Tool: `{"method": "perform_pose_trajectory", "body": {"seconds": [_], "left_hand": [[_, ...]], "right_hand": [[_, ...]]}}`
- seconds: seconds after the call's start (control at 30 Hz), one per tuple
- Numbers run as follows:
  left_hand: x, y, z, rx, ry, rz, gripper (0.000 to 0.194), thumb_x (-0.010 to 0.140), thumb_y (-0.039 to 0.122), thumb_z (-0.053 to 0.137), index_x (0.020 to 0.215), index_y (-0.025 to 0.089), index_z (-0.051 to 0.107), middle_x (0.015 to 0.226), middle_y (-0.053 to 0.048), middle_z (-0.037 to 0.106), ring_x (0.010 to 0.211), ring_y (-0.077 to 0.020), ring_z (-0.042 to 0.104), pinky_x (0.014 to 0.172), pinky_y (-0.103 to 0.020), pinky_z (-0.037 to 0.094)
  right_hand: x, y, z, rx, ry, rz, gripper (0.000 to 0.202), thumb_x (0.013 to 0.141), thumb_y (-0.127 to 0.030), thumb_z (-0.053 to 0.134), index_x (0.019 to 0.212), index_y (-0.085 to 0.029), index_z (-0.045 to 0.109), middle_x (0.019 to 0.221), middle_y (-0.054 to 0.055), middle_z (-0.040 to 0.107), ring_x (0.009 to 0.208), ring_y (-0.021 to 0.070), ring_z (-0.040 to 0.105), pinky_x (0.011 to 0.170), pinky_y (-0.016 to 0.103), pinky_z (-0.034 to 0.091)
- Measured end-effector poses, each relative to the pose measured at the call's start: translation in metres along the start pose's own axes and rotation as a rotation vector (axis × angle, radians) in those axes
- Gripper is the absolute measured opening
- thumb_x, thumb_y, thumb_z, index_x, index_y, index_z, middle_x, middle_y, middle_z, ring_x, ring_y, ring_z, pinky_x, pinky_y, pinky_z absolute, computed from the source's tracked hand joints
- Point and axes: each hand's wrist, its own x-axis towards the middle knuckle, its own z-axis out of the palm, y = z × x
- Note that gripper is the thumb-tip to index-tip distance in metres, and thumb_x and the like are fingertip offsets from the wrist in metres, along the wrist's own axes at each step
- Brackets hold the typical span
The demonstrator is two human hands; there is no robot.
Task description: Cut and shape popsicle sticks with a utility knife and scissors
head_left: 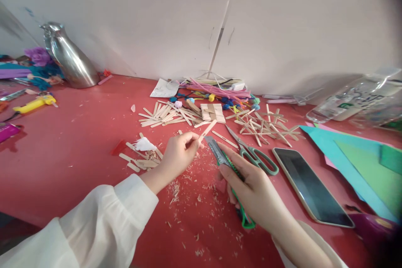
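Note:
Between thumb and fingers, my left hand (182,153) pinches a wooden craft stick (207,130) that points up to the right and has a small dark notch. My right hand (248,184) is wrapped round a green utility knife (237,176), its blade out and its tip close to the stick. I cannot tell whether blade and stick touch. Another notched craft stick (225,139) lies just beyond the blade. Wood shavings (176,192) are scattered on the red tabletop (94,134) below my hands. Beside my left wrist are cut stick pieces (135,161) and a white scrap (145,144).
Scissors (256,155) and a phone (310,184) lie right of my right hand. Loose craft sticks (166,113), a bundled stack (212,113) and pipe cleaners (216,90) lie ahead. A metal jug (73,58) and yellow glue gun (36,104) are left; coloured paper (354,167) and a plastic bottle (348,98) right.

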Motion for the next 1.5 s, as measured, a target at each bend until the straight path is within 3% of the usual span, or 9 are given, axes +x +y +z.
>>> {"method": "perform_pose_trajectory", "body": {"seconds": [0.23,0.6,0.93,1.07,1.13,1.27,1.4,1.5], "left_hand": [[-0.001,0.004,0.003,-0.259,-0.044,-0.144,0.014,0.081,0.028,0.053,0.08,0.015,0.057,0.08,-0.005,0.068,0.063,-0.0107,0.063,0.063,-0.024,0.052],[-0.001,0.011,0.004,-0.388,-0.055,-0.225,0.01,0.082,0.023,0.054,0.077,0.014,0.057,0.065,0.0,0.064,0.056,-0.0092,0.064,0.057,-0.02,0.051],[-0.005,0.011,0.004,-0.312,-0.024,-0.186,0.011,0.082,0.024,0.054,0.081,0.014,0.059,0.071,-0.002,0.066,0.059,-0.0101,0.064,0.059,-0.022,0.052],[-0.006,0.011,0.005,-0.277,-0.019,-0.174,0.009,0.08,0.021,0.055,0.075,0.014,0.056,0.072,-0.003,0.066,0.061,-0.0098,0.064,0.062,-0.022,0.052],[-0.006,0.012,0.005,-0.302,-0.022,-0.177,0.01,0.081,0.02,0.053,0.073,0.014,0.053,0.076,-0.003,0.068,0.059,-0.0085,0.064,0.06,-0.021,0.051],[-0.006,0.014,0.005,-0.35,-0.025,-0.202,0.012,0.082,0.022,0.052,0.072,0.015,0.051,0.072,-0.002,0.066,0.056,-0.0079,0.063,0.055,-0.019,0.05],[-0.005,0.017,0.004,-0.409,-0.036,-0.252,0.01,0.082,0.021,0.054,0.074,0.015,0.053,0.068,-0.001,0.066,0.054,-0.0078,0.063,0.055,-0.019,0.052],[-0.003,0.015,0.004,-0.459,-0.041,-0.271,0.01,0.082,0.02,0.053,0.074,0.014,0.054,0.073,-0.003,0.068,0.053,-0.0081,0.063,0.055,-0.019,0.053]], "right_hand": [[-0.003,-0.004,0.002,0.028,0.024,0.001,0.051,0.086,-0.036,0.043,0.136,-0.026,0.038,0.065,-0.004,0.056,0.037,0.0079,0.043,0.035,0.023,0.04],[-0.002,-0.004,0.0,-0.174,0.046,-0.111,0.05,0.087,-0.031,0.041,0.136,-0.021,0.039,0.066,-0.002,0.058,0.039,0.0075,0.044,0.037,0.021,0.041],[-0.004,-0.007,0.001,-0.251,0.087,-0.131,0.049,0.085,-0.029,0.041,0.134,-0.023,0.041,0.063,-0.003,0.059,0.038,0.0083,0.045,0.037,0.021,0.042],[-0.005,-0.008,-0.001,-0.258,0.182,-0.085,0.05,0.085,-0.033,0.041,0.133,-0.02,0.043,0.042,-0.009,0.045,0.033,0.0106,0.043,0.034,0.022,0.038],[-0.005,-0.008,-0.001,-0.244,0.164,-0.097,0.05,0.086,-0.034,0.041,0.134,-0.02,0.043,0.04,-0.009,0.042,0.033,0.0108,0.043,0.034,0.022,0.038],[-0.005,-0.007,-0.001,-0.296,0.099,-0.194,0.049,0.085,-0.029,0.041,0.133,-0.021,0.044,0.047,-0.006,0.049,0.034,0.0097,0.044,0.032,0.02,0.034],[-0.003,-0.007,-0.001,-0.352,0.109,-0.216,0.048,0.085,-0.028,0.04,0.133,-0.021,0.045,0.057,-0.002,0.061,0.033,0.0093,0.044,0.031,0.02,0.034],[-0.003,-0.005,-0.003,-0.381,0.154,-0.212,0.049,0.085,-0.028,0.041,0.133,-0.021,0.044,0.055,-0.004,0.06,0.033,0.0093,0.045,0.033,0.02,0.038]]}}
